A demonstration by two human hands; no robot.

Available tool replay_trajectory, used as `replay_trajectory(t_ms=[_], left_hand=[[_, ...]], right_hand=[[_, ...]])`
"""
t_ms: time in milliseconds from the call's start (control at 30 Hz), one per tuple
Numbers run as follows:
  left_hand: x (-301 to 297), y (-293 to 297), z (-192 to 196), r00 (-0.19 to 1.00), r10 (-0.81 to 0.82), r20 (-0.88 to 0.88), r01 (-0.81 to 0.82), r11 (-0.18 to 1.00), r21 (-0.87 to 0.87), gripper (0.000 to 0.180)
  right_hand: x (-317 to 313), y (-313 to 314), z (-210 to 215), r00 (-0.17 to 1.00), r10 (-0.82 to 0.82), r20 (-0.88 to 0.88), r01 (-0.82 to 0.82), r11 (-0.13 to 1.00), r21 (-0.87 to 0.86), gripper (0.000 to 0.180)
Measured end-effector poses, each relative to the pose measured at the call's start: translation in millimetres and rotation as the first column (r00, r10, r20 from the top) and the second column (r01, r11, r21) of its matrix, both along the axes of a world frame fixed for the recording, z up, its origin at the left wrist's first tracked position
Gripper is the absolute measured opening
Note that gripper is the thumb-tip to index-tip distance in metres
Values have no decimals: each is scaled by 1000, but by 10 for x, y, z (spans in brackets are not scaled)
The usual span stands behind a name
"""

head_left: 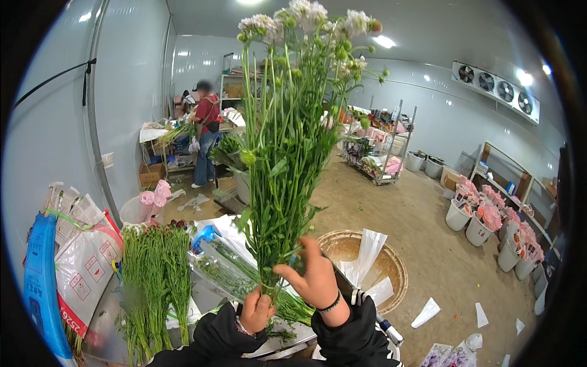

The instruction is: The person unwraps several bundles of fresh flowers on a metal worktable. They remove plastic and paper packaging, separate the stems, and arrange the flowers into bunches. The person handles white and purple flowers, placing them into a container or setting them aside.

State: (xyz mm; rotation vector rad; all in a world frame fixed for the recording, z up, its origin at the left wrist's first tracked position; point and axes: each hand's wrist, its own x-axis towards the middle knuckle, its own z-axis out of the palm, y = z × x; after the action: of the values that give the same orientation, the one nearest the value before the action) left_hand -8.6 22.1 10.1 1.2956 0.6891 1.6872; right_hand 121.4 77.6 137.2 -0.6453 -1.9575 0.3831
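Note:
A tall bunch of pale pink-white flowers (284,183) with long green stems stands upright in front of me. Low on its stems my left hand (255,311) is closed around them. My right hand (315,278) is beside the bunch's lower right side, thumb and fingers apart; whether its fingertips touch the leaves I cannot tell. Under the bunch is a metal table (104,342). On it, left of my hands, lies a thick row of cut green stems (156,275) with dark reddish heads. A clear-wrapped bunch (229,266) lies just behind my left hand.
Wrapped packages (88,269) lean at the left. A round brown tub (397,269) with white paper stands right of the table, with paper scraps (426,312) on the floor. Buckets of pink-wrapped flowers (480,229) line the right. A person (206,134) stands at a far table; a cart (382,147) is behind.

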Motion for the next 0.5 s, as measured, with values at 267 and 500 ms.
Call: replay_trajectory(t_ms=[267, 500], left_hand=[[-8, 107, -274, 999, 8, -46, -10, 999, -37, 45], [-10, 299, -178, 893, 424, -147, -382, 890, 249, 42]], right_hand=[[7, 3, -397, 995, 14, 100, -11, 999, -36, 21], [-90, -242, -1034, 987, 142, 79, -121, 966, -228, 22]])
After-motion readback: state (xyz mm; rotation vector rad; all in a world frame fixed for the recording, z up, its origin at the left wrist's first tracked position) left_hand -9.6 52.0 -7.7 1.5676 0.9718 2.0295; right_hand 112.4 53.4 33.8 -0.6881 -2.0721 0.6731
